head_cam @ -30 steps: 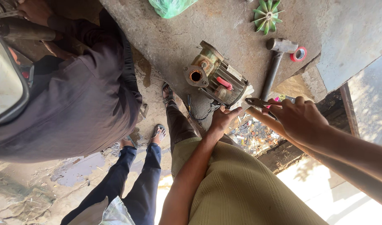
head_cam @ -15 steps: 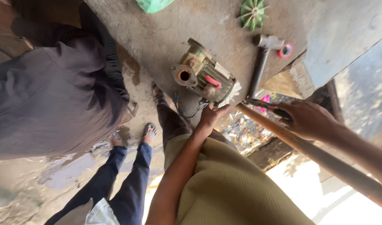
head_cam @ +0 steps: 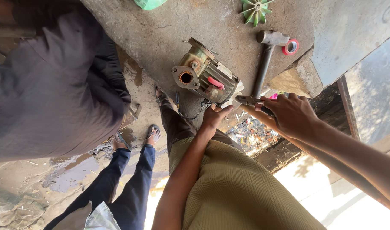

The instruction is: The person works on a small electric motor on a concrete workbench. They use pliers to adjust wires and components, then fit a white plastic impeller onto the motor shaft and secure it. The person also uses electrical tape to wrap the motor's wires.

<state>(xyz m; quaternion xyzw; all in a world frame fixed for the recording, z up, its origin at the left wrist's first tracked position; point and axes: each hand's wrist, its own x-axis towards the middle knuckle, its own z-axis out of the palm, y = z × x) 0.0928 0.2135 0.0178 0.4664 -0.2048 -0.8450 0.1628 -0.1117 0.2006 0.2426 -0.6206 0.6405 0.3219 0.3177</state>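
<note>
Holding pliers in our right hand, we brace the pump motor at mid-counter with spread left hand. Its fan lies off at the far side, hammer just right; reassembly looks undone.

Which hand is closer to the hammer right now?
Right. The right hand, gripping pliers, sits beside the hammer handle's end; the left hand rests against the motor, farther off.
</note>
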